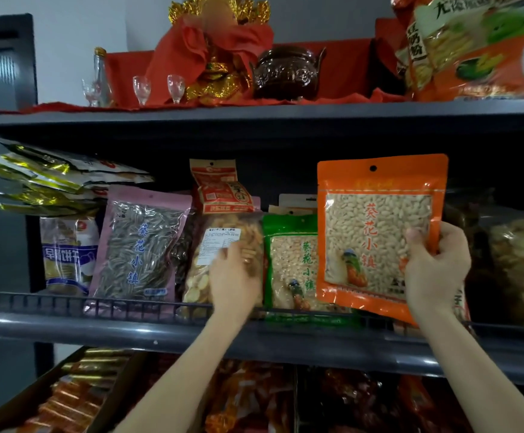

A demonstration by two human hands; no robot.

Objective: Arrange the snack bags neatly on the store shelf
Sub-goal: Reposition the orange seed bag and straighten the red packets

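My right hand (435, 270) grips the lower right edge of an orange bag of shelled sunflower seeds (376, 232), held upright just above the rail of the middle shelf (160, 323). A green seed bag (288, 264) stands to its left, partly behind it. My left hand (234, 276) rests against a clear bag of crackers with a white label (223, 245); its fingers are blurred, so its grip is unclear. Further left stand a pink bag of striped sunflower seeds (138, 245) and a blue-and-white biscuit bag (66, 254).
Gold foil packs (44, 179) are piled at the shelf's left end, and a red packet (220, 189) stands behind the crackers. Clear cracker bags (517, 260) fill the right. The top shelf carries a red-draped figurine (216, 57), a dark pot (288, 73), small glasses (141, 89) and orange bags (473, 48). More snacks lie below.
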